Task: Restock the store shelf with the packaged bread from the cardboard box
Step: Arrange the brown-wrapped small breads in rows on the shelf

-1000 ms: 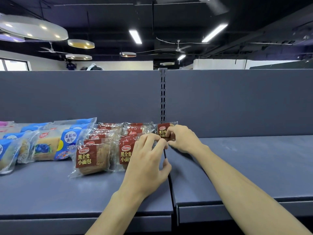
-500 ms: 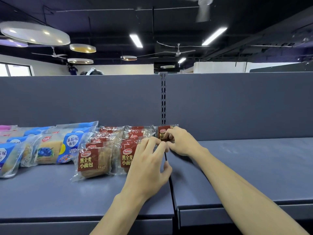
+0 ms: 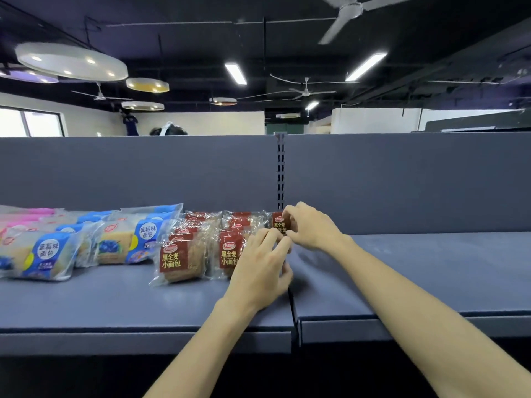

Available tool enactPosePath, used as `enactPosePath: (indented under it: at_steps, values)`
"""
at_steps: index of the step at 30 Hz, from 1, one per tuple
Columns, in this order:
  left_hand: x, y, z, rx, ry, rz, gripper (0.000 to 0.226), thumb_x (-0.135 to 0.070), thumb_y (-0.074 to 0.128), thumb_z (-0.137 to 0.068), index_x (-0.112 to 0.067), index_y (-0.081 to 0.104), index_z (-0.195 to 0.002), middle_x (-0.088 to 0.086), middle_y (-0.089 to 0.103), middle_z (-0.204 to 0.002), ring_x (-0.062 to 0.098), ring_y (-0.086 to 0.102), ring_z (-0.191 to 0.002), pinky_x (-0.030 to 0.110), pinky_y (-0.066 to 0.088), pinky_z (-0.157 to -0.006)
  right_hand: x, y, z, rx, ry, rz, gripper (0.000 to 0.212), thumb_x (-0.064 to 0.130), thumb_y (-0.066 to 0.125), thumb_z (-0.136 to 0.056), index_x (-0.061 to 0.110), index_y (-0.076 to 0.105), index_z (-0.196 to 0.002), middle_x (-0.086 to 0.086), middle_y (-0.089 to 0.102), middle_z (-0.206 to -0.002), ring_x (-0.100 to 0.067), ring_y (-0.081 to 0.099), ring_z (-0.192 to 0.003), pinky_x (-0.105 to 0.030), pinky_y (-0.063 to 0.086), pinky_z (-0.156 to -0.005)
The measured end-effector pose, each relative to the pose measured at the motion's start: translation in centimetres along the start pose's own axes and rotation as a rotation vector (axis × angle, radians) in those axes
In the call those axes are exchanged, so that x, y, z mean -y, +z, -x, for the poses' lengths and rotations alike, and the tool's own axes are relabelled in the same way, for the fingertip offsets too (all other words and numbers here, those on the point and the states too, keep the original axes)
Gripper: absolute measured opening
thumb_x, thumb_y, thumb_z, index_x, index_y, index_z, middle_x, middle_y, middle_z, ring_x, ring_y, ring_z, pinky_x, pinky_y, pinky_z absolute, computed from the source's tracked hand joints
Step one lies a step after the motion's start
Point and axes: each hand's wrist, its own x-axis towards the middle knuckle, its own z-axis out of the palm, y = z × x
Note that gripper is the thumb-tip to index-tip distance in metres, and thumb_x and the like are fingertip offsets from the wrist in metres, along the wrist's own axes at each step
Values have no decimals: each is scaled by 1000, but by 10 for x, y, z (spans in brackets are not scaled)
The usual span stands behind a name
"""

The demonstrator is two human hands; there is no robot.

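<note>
Two hands meet at the back: right hand (image 3: 311, 226) pinches a half-hidden brown bread pack (image 3: 278, 222), left hand (image 3: 260, 270) grips another, mostly covered; shelf (image 3: 416, 271) rightward lies bare.

Two bare forearms reach in from below the front edge of the gray shelf (image 3: 143, 328), with no sleeves, gloves, watch or rings showing. The left hand (image 3: 260, 268) and right hand (image 3: 311, 226) are uncovered, with short, unpainted nails on the few fingertips visible. The forearms are slim and unmarked down to the frame's lower border.
</note>
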Motion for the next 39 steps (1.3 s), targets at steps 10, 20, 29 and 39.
enactPosePath:
  at_steps: [10, 20, 29, 39]
  values:
    - [6, -39, 7, 13, 38, -104, 35, -12, 50, -72, -11, 58, -106, 4, 57, -98, 25, 51, -85, 34, 46, -71, 45, -82, 25, -61, -185, 70, 42, 32, 63, -89, 25, 50, -129, -1, 52, -121, -20, 54, -106, -41, 51, -87]
    - [123, -174, 84, 140, -142, -364, 40, -14, 73, -66, -11, 61, -104, 6, 62, -101, 30, 59, -86, 38, 52, -64, 185, -54, -11, -23, -403, -10, 45, 32, 63, -89, 27, 48, -132, 0, 50, -121, -20, 54, -104, -40, 51, -85]
    - [197, -307, 197, 248, -345, -612, 42, -17, 69, -69, -13, 61, -110, 4, 62, -99, 27, 58, -88, 36, 51, -66, 377, -6, -35, 1, -661, -88, 46, 37, 61, -91, 29, 45, -133, 2, 49, -121, -20, 51, -94, -35, 45, -76]
    - [260, -410, 312, 409, -500, -732, 41, -30, 63, -76, -20, 54, -114, 0, 59, -104, 23, 56, -92, 37, 54, -68, 553, 44, -28, 83, -823, -178, 54, 31, 68, -90, 27, 42, -137, -2, 53, -134, -26, 57, -109, -36, 48, -75]
